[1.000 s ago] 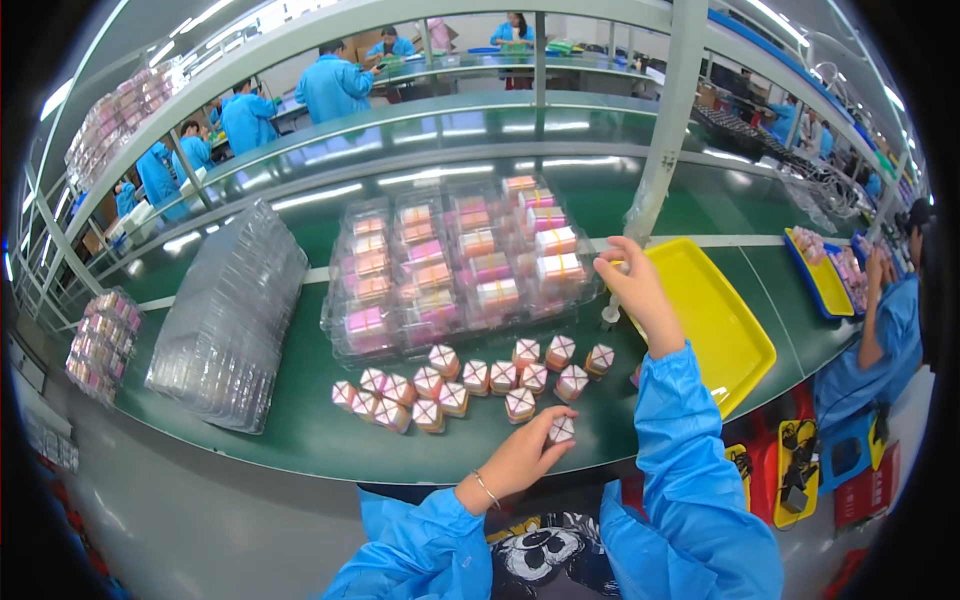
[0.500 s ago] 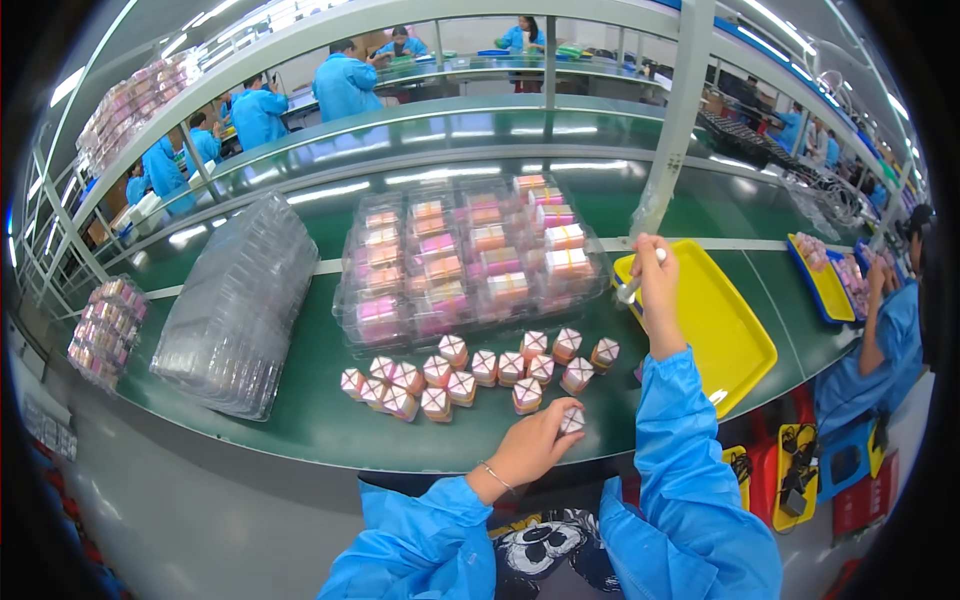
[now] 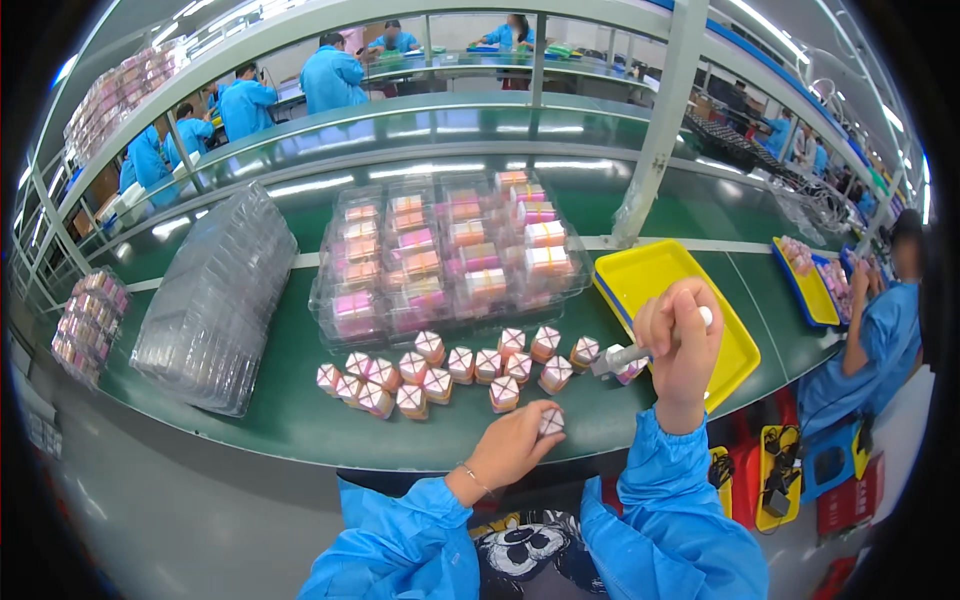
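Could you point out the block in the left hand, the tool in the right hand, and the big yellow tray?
Block (image 3: 551, 422), head view: its white, crossed top.
Tool (image 3: 624, 357), head view: its grey shaft.
Tray (image 3: 650, 280), head view: its bare floor.

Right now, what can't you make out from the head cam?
All in the head view:
- Held block: underside and near sides, hidden by the left grip.
- Grey tool: part of its length, covered by the right grip.
- Packed clear trays: layer count, lost in overlapping shiny plastic.
- Far workers: what they handle, too small at that distance.
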Tool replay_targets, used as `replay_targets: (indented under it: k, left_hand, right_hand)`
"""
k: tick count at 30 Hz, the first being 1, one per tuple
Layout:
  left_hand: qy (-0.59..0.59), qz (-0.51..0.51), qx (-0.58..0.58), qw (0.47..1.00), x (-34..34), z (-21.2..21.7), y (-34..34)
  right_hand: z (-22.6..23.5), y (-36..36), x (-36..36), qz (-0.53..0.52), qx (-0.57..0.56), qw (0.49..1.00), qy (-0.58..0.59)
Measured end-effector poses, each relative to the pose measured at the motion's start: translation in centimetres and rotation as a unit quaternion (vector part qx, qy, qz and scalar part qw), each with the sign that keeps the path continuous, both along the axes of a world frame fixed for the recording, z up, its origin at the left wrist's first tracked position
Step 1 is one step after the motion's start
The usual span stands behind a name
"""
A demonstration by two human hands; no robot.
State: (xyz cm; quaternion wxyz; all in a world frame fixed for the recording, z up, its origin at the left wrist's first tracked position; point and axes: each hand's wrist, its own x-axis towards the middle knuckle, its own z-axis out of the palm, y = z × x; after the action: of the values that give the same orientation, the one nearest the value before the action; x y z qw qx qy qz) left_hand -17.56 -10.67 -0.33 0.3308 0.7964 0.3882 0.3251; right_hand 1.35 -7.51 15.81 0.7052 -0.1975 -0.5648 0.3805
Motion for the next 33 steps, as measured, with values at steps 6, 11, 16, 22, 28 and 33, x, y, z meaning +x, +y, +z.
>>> replay_targets:
  k: [6, 11, 16, 22, 28, 33]
  left_hand:
    - [-0.003, 0.003, 0.076, 0.997, -0.3, 0.2, 0.2]
    - [0.011, 0.01, 0.011, 1.0, -0.4, 0.0, -0.4]
    - [-0.068, 0.011, 0.042, 0.997, -0.6, -0.4, 0.3]
    - [-0.136, 0.04, -0.017, 0.99, -0.6, -0.7, 0.0]
    - [-0.11, 0.084, -0.003, 0.99, -0.4, 0.0, -0.3]
    - [-0.11, 0.096, 0.001, 0.989, -0.2, 0.0, -0.4]
  right_hand:
    - [-0.6, 0.1, -0.3, 0.038, -0.001, 0.999, 0.038]
    - [-2.3, 0.5, -2.3, 0.077, -0.073, 0.994, 0.006]
    - [-4.2, 0.2, -4.2, 0.13, -0.084, 0.988, -0.001]
    - [-5.5, -0.5, -4.7, 0.152, -0.096, 0.984, -0.002]
    - [-5.5, -0.5, -5.3, 0.096, -0.135, 0.986, -0.014]
    - [-6.3, -0.7, -5.8, 0.066, -0.159, 0.985, -0.033]
